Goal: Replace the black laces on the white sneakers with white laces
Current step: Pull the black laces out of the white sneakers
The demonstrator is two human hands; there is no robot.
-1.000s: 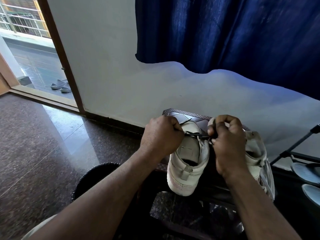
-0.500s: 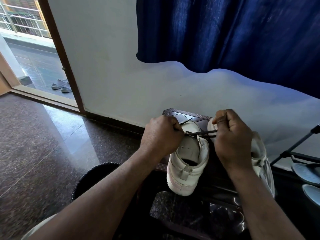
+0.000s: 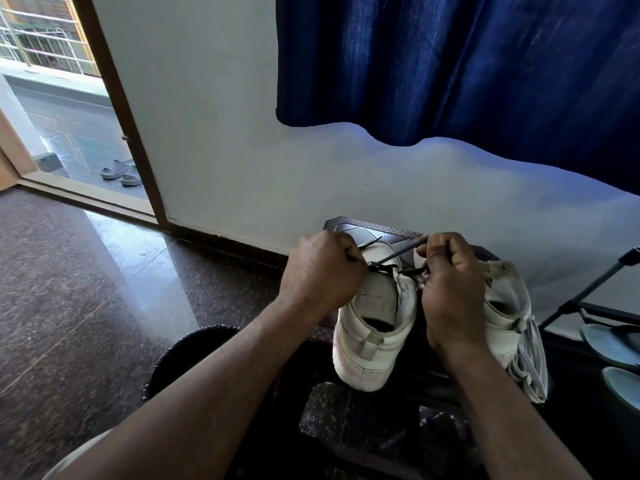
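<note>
One white sneaker (image 3: 374, 341) is sitting heel-first just below the left grip (image 3: 322, 268), with a second sneaker (image 3: 502, 306) lying partly under the right grip (image 3: 450, 289), both on a dark desk (image 3: 349, 226). Each grip is clenching a strand of the black lace (image 3: 396, 255), which is stretching between them over the first sneaker's tongue. Beyond the grips a blue curtain (image 3: 450, 64) is hanging.

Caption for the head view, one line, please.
Left hand and right hand pinch a black lace over a white sneaker.
</note>
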